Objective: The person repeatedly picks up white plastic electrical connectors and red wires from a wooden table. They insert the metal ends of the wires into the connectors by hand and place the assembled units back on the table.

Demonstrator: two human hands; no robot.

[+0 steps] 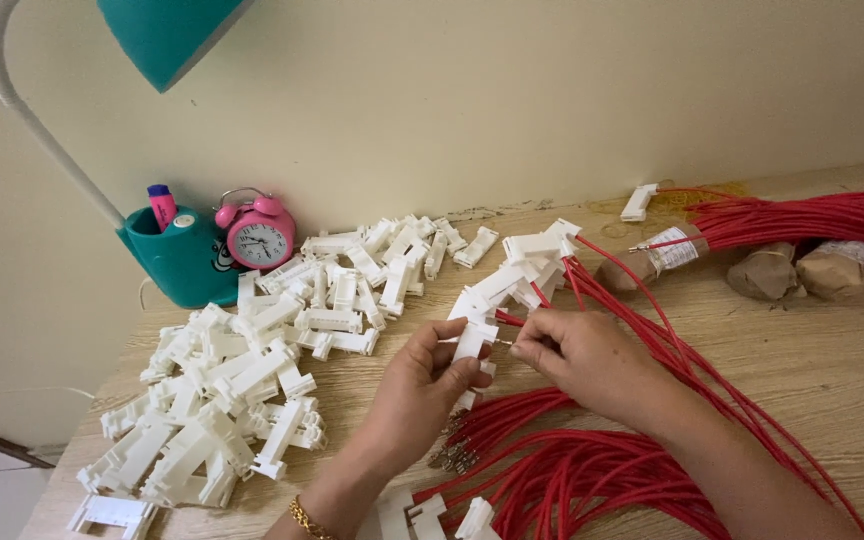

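My left hand grips a white plastic connector upright near the middle of the wooden desk. My right hand pinches the metal-tipped end of a red wire right at the connector's side. Just behind the hands lies a row of white connectors with red wires fitted. Their wires run under my right forearm into a loose heap of red wires at the near edge.
A big pile of loose white connectors covers the left of the desk. A teal lamp base with pen holder and a pink alarm clock stand by the wall. A taped bundle of red wires and brown paper wads lie far right.
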